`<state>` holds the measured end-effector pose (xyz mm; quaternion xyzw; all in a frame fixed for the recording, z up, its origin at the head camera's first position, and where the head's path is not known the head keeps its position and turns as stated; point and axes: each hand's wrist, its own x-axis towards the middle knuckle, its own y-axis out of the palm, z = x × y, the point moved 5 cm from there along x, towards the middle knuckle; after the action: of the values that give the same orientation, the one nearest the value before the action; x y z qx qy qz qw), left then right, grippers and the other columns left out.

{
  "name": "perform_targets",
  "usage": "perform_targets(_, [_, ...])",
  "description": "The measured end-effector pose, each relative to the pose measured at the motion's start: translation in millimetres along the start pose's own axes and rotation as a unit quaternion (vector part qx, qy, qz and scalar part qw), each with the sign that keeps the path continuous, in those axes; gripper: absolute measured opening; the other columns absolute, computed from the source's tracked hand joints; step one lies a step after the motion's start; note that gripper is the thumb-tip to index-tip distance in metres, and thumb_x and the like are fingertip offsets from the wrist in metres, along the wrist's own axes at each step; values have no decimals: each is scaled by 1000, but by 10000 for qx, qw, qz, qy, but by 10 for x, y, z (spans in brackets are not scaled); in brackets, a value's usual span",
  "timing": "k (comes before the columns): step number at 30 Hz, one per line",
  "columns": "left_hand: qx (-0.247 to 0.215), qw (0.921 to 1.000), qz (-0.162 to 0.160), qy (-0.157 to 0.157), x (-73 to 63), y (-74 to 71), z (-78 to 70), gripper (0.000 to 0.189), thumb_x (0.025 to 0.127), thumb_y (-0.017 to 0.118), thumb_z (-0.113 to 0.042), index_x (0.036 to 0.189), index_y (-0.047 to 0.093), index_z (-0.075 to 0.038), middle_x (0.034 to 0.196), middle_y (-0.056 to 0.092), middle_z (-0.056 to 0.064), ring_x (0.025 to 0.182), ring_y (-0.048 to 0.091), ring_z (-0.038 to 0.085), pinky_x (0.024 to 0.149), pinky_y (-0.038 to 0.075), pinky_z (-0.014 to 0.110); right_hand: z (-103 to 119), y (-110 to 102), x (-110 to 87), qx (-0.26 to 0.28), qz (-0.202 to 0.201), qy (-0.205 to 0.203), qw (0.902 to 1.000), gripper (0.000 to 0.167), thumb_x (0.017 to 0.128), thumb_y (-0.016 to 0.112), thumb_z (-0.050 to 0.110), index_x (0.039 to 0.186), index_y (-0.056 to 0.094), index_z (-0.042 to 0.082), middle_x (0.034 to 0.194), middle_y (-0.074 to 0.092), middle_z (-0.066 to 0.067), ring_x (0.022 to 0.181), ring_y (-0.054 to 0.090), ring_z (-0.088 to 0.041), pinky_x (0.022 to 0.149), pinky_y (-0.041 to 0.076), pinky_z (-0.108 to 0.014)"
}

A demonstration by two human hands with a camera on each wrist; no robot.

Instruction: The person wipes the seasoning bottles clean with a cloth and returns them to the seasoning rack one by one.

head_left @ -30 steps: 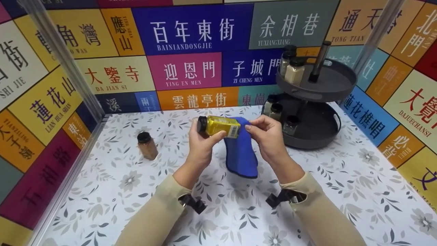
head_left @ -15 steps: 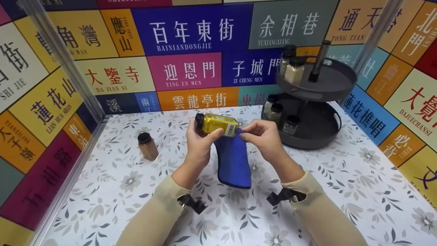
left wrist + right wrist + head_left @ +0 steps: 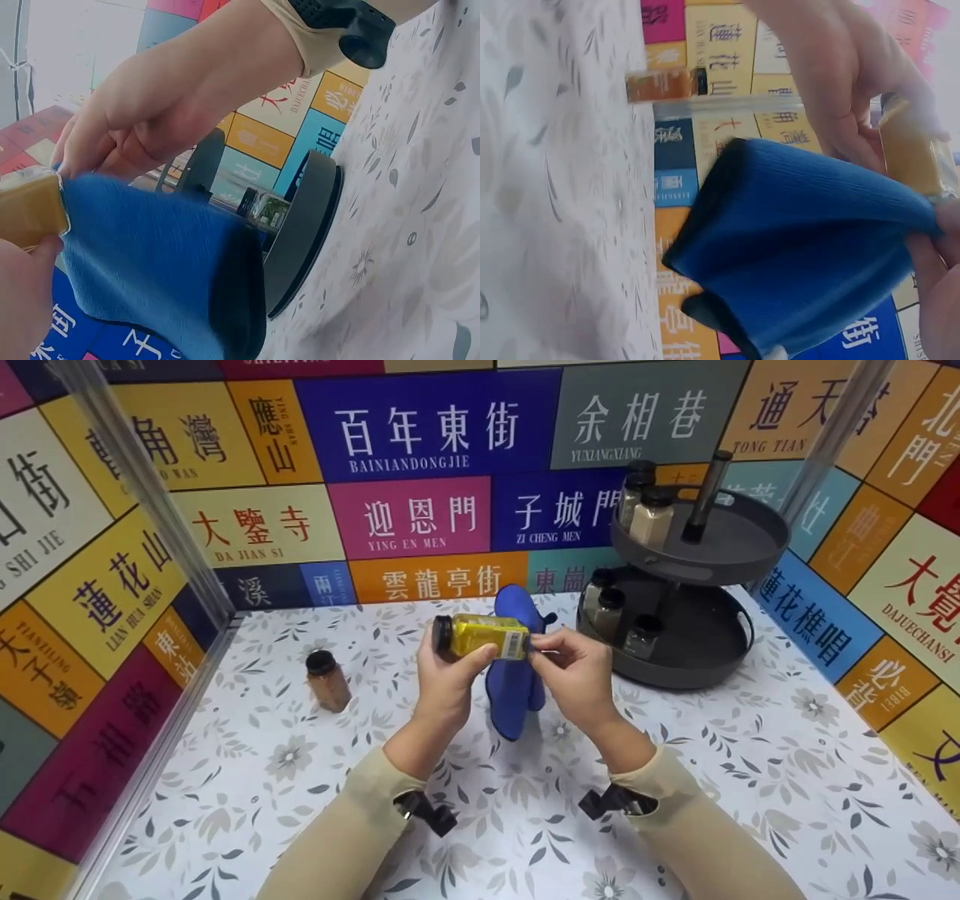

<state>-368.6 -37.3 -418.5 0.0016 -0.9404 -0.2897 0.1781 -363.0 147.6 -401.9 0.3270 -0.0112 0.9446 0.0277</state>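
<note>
My left hand (image 3: 442, 682) grips a spice jar (image 3: 480, 636) with yellow contents and a black lid, tipped on its side above the table. The lid points left and the base, with a barcode beside it, points right. At that base my right hand (image 3: 581, 675) pinches a blue cloth (image 3: 510, 697) between thumb and fingers. Part of the cloth stands up behind the jar and part hangs below it. In the right wrist view the cloth (image 3: 795, 240) spreads out in folds from the pinch, dark-edged, with the jar (image 3: 911, 154) beside it.
A jar of brown spice (image 3: 328, 682) with a black lid stands at the left on the flower-patterned table cover (image 3: 285, 825). To the right is a dark two-tier round rack (image 3: 675, 679), with several black-lidded jars on its tiers. Sign-printed walls enclose the back and sides.
My right hand first drew leftward to the jar's base, pinching the cloth. The cloth hung lower half a second ago; now a flap has swung up behind the jar. The jar stays in my left hand.
</note>
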Motion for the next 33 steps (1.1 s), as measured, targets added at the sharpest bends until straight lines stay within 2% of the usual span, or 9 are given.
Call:
perform_targets(3, [123,9999,-37,45,15,-21,-22,56,78,77,10,127,51,2,115,65,10,104,67,21,88,60,28,-19,-23,41,70,549,228,9982,9,83,79,-14,90,75,-11,91,80,-6,84,78,-11,74,64,-25])
perform_targets(7, [370,9992,80,100,28,-30,-47,60,77,78,10,129,50,2,118,64,10,106,66,21,92,59,29,-65,-88,102,1044,978,909,9855,13,85,75,-13,87,76,-1,83,78,-3,73,72,-7,68,60,-21])
perform_targets(10, [472,9987,185,95,23,-26,-63,60,76,80,11,127,50,2,119,63,12,107,65,22,94,59,30,-84,-111,111,1837,841,1245,9714,28,87,68,-15,86,76,12,81,76,1,72,69,-7,68,59,-20])
perform_targets(12, [508,9984,252,90,13,-14,-69,59,75,80,13,125,50,2,118,63,12,108,65,23,94,59,31,-84,-109,105,2095,586,1215,9685,30,89,68,-15,86,75,14,82,75,1,75,70,-8,69,59,-20])
perform_targets(17, [681,9969,356,177,-15,10,-60,58,75,81,15,123,50,2,118,65,11,108,66,23,93,60,31,-91,-66,65,1364,22,705,9881,11,86,77,-13,89,76,-2,89,79,0,84,76,-11,75,63,-24])
perform_targets(21, [683,9971,212,247,-8,-13,-60,57,75,81,14,122,52,3,115,66,11,103,66,22,86,60,30,-114,-16,38,671,310,676,9950,8,83,77,-16,90,75,-12,89,81,6,84,77,-9,75,64,-25])
perform_targets(24, [687,9971,208,269,13,-33,-82,59,75,81,13,125,52,2,116,65,11,104,66,22,86,61,30,-112,-21,49,691,736,818,9915,11,83,76,-18,89,76,-8,86,80,6,79,76,-8,73,63,-24])
perform_targets(28, [801,9960,300,277,31,-41,-125,62,75,82,13,127,51,2,120,64,12,110,65,23,95,60,31,-95,-65,79,1350,1061,1055,9795,18,84,77,-13,87,79,5,85,80,0,76,74,-9,73,62,-24])
perform_targets(33, [898,9953,294,230,22,-44,-129,61,74,82,14,125,51,3,119,64,13,109,65,23,96,59,32,-81,-81,75,2300,708,1283,9621,19,87,82,-4,87,78,14,85,77,-1,77,72,-9,73,61,-23])
